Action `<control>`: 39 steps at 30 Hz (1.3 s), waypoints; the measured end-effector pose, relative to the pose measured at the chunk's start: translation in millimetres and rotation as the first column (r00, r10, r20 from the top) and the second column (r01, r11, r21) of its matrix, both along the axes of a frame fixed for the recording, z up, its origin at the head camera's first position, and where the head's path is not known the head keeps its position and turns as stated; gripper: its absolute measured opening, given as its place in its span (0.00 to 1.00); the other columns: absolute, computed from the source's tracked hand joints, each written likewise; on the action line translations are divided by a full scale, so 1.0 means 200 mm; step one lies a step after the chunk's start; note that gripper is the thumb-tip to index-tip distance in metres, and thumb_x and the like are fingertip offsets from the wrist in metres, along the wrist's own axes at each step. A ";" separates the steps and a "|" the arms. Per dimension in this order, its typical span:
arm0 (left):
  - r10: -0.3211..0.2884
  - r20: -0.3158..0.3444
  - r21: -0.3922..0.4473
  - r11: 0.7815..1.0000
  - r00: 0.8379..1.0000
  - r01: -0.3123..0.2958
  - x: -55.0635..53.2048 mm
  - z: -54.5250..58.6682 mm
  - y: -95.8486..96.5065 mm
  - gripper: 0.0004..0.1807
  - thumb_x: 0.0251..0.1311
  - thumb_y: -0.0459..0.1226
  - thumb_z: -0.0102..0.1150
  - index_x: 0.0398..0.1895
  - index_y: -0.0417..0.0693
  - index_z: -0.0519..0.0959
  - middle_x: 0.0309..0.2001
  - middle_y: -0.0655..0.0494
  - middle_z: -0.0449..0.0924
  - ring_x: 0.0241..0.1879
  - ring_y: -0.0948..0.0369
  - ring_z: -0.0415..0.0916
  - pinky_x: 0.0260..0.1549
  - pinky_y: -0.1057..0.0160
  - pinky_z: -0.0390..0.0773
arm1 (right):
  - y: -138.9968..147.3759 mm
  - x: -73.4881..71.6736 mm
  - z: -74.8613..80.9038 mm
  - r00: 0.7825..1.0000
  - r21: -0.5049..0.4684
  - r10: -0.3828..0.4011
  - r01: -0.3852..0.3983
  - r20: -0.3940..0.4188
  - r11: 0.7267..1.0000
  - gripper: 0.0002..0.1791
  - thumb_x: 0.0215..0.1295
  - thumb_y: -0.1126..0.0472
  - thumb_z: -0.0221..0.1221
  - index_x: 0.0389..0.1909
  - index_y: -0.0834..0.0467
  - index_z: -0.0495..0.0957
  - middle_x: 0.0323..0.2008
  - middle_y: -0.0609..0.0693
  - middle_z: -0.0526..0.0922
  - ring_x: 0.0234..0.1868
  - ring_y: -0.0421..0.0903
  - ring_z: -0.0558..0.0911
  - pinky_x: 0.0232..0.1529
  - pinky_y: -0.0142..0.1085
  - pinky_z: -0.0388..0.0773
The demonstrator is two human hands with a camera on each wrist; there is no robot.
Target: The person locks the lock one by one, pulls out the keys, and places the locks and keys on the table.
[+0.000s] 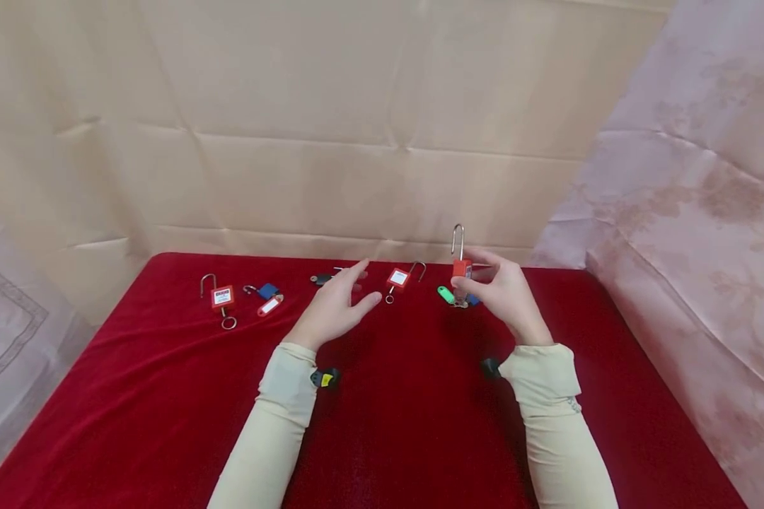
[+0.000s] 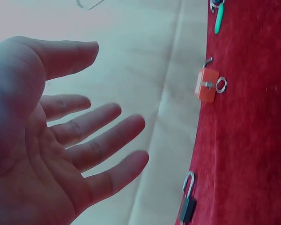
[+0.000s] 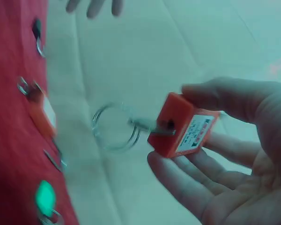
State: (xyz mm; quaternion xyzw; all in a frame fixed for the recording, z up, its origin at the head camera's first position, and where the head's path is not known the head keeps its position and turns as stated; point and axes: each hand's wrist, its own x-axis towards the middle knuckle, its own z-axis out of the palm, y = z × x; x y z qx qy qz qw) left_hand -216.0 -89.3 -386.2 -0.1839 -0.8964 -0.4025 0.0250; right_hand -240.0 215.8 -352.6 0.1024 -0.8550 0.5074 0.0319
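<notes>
Raised over the table's right side, my right hand pinches a red padlock between thumb and fingers. Its long shackle points up and is unlatched. In the right wrist view, a key with a wire ring sticks out of the padlock's base, and a white label faces the palm side. My left hand hovers over the middle with fingers extended and thumb apart, holding nothing. Nearest to it lie a black padlock, partly hidden by the fingers, and another red padlock with a key in it.
On the red cloth, a green key tag and a blue padlock lie below the right hand. Farther left are a red padlock, a blue padlock and a red-edged tag. A beige curtain hangs behind.
</notes>
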 end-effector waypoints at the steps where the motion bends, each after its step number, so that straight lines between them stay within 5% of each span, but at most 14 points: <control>1: 0.000 0.008 0.018 1.000 1.000 0.000 0.00 0.00 -0.01 0.39 0.68 0.46 0.62 0.78 0.45 0.60 0.67 0.44 0.71 0.62 0.47 0.74 0.60 0.48 0.75 | -0.01 0.01 -0.01 1.000 -0.050 -0.003 0.004 0.029 0.999 0.32 0.62 0.59 0.71 0.66 0.62 0.74 0.51 0.63 0.84 0.44 0.45 0.85 0.41 0.28 0.79; 9: -0.015 0.027 0.063 0.998 1.000 0.013 -0.01 -0.02 -0.04 0.32 0.69 0.44 0.62 0.73 0.45 0.67 0.61 0.44 0.78 0.54 0.48 0.80 0.55 0.50 0.78 | -0.11 0.04 -0.05 0.986 -0.246 0.015 0.026 0.166 0.969 0.35 0.62 0.60 0.71 0.69 0.63 0.71 0.57 0.61 0.81 0.45 0.39 0.84 0.41 0.29 0.79; 17: -0.039 -0.001 0.048 0.998 0.999 0.039 0.00 -0.02 -0.06 0.29 0.70 0.44 0.60 0.70 0.43 0.71 0.60 0.45 0.79 0.53 0.50 0.81 0.55 0.49 0.78 | -0.15 0.03 -0.08 0.974 -0.455 0.117 -0.015 0.196 0.890 0.34 0.62 0.66 0.68 0.69 0.64 0.67 0.42 0.50 0.78 0.25 0.36 0.73 0.33 0.29 0.70; 24: -0.055 -0.028 0.045 0.997 0.998 0.056 0.01 -0.02 -0.02 0.28 0.67 0.41 0.64 0.68 0.41 0.73 0.57 0.46 0.81 0.50 0.51 0.82 0.53 0.51 0.79 | -0.18 0.03 -0.10 0.965 -0.541 0.161 -0.025 0.206 0.841 0.34 0.64 0.70 0.66 0.70 0.65 0.66 0.48 0.51 0.78 0.37 0.38 0.83 0.41 0.28 0.78; 28: -0.101 -0.043 0.031 0.994 0.994 0.102 0.01 -0.03 0.03 0.29 0.65 0.40 0.67 0.67 0.38 0.73 0.54 0.44 0.82 0.48 0.52 0.83 0.52 0.54 0.80 | -0.20 0.04 -0.11 0.957 -0.604 0.201 -0.034 0.212 0.797 0.29 0.65 0.71 0.64 0.66 0.65 0.68 0.51 0.55 0.78 0.45 0.45 0.86 0.52 0.37 0.81; 34: -0.116 -0.022 0.014 0.993 0.993 0.116 0.02 -0.04 0.09 0.28 0.64 0.42 0.68 0.65 0.42 0.76 0.56 0.48 0.82 0.46 0.55 0.82 0.50 0.57 0.80 | -0.22 0.04 -0.12 0.943 -0.672 0.245 -0.031 0.227 0.740 0.24 0.68 0.69 0.63 0.63 0.68 0.70 0.49 0.55 0.82 0.47 0.47 0.86 0.54 0.42 0.80; 39: -0.127 -0.057 0.031 0.991 0.990 0.129 0.03 -0.03 0.11 0.19 0.64 0.44 0.68 0.55 0.46 0.83 0.46 0.55 0.85 0.38 0.59 0.81 0.45 0.57 0.81 | -0.25 0.04 -0.13 0.931 -0.675 0.276 -0.045 0.239 0.737 0.21 0.70 0.67 0.62 0.59 0.70 0.71 0.43 0.53 0.86 0.46 0.46 0.87 0.55 0.43 0.80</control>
